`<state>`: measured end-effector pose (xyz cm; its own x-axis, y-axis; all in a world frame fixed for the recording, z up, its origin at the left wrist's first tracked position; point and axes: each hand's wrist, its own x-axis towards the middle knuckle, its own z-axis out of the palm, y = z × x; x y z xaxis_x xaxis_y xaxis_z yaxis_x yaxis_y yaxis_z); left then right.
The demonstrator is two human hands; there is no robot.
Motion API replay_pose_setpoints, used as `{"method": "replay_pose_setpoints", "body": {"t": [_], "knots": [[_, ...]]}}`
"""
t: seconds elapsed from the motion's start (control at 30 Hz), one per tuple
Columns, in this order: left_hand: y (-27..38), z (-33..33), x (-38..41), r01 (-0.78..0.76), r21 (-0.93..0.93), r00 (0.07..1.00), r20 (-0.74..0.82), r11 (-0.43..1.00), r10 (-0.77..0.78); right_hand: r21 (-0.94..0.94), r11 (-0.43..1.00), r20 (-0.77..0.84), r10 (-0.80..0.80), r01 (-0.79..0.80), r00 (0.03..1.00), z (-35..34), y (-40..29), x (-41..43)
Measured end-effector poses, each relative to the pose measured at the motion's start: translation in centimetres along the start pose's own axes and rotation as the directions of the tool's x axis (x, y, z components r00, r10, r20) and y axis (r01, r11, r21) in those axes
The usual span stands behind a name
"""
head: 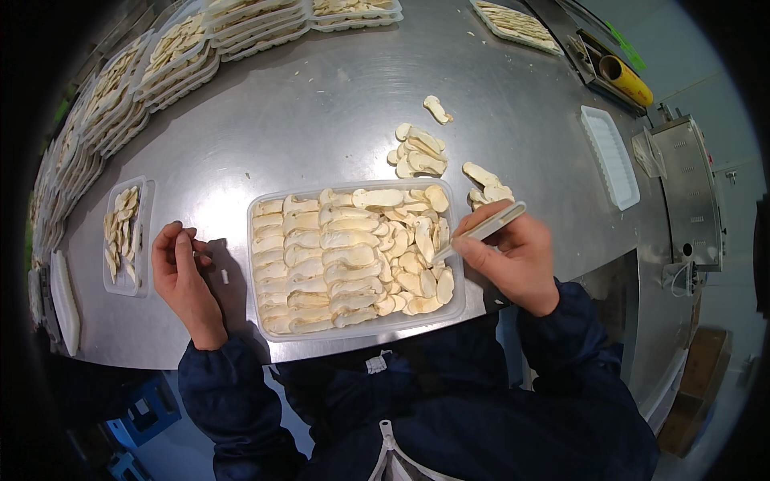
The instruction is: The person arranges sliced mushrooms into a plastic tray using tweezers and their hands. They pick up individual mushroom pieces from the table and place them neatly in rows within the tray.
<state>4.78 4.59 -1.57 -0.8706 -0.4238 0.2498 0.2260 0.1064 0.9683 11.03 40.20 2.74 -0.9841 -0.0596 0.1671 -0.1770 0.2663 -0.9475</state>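
Observation:
A clear plastic tray [361, 334] of sliced mushrooms lies at the steel table's near edge. Long slices [349, 240] overlap in columns across its left and middle; smaller slices [409, 263] lie loosely at its right. My right hand [511, 258] grips a pair of tweezers [490, 223], their tips at the loose slices by the tray's right side. Left of the tray, my left hand [186, 276] hovers over the table, fingers loosely bent and apart, holding nothing visible. Loose slices [421, 150] form a small pile behind the tray, and more slices [487, 180] lie behind my right hand.
A small tray of slices [144, 240] sits at the left. Stacked filled trays [180, 66] line the back left. Another filled tray [517, 27] is at the back right, near a yellow roll [625, 80]. An unfilled white tray [610, 157] stands by the right edge.

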Motion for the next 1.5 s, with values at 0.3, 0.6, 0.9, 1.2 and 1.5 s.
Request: {"method": "replay_pose_setpoints", "body": {"t": [0.3, 0.6, 0.9, 1.2, 1.5], "knots": [[0.0, 0.0, 0.0, 0.008, 0.000, 1.000, -0.009, 1.000, -0.008, 0.091, 0.993, 0.078, 0.074, -0.081, 0.994, 0.6, 0.9, -0.6], [0.0, -0.1, 0.0, -0.005, -0.005, 1.000, 0.002, 1.000, 0.005, 0.124, 0.974, 0.147, 0.171, -0.189, 0.974, 0.1, 0.6, -0.2], [-0.1, 0.1, 0.0, 0.011, -0.007, 1.000, 0.000, 1.000, -0.011, 0.194, 0.973, 0.100, 0.108, -0.126, 0.989, 0.0, 1.2, 0.0], [0.0, 0.1, 0.0, 0.011, 0.010, 1.000, -0.008, 1.000, -0.011, 0.203, 0.969, 0.074, 0.132, -0.144, 0.989, 0.0, 0.8, 1.5], [0.2, 0.3, -0.1, 0.009, 0.005, 1.000, -0.018, 1.000, -0.009, 0.178, 0.955, 0.239, 0.191, -0.236, 0.952, -0.5, 0.5, 1.1]]}}
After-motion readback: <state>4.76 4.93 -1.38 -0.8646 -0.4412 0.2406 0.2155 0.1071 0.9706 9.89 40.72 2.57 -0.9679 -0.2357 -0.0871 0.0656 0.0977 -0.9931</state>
